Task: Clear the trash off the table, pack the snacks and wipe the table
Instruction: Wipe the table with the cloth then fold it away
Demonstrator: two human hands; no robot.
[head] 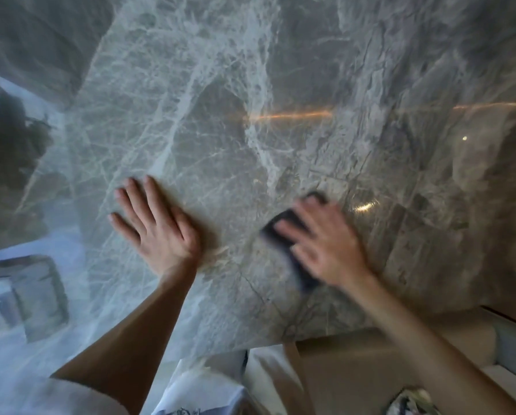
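Table (pixel 280 85) wiping is the step in hand, judging by what lies in view: the polished grey marble top shows no trash or snacks in the part the camera covers. The right hand (pixel 325 244) presses flat on a dark cloth (pixel 283 229), fingers spread over it rather than curled around it, so the cloth is pinned between palm and stone, not pinched. Both are blurred, which suggests a stroke in progress. The left hand (pixel 158 226) lies open and empty, palm down on the marble just beside the cloth, likely bracing the body as it leans over.

To wipe well, keep the palm's weight even across the cloth so its edges do not fold under or slip out from beneath the fingers. Overlapping passes, worked from the far side toward the near edge, would avoid leaving streaks, which this glossy top, bright with reflections, would show readily. The bracing hand itself can leave prints, so its patch wants a final pass. Below the near edge a beige chair seat (pixel 385 369) sits close; crumbs swept off would land there.
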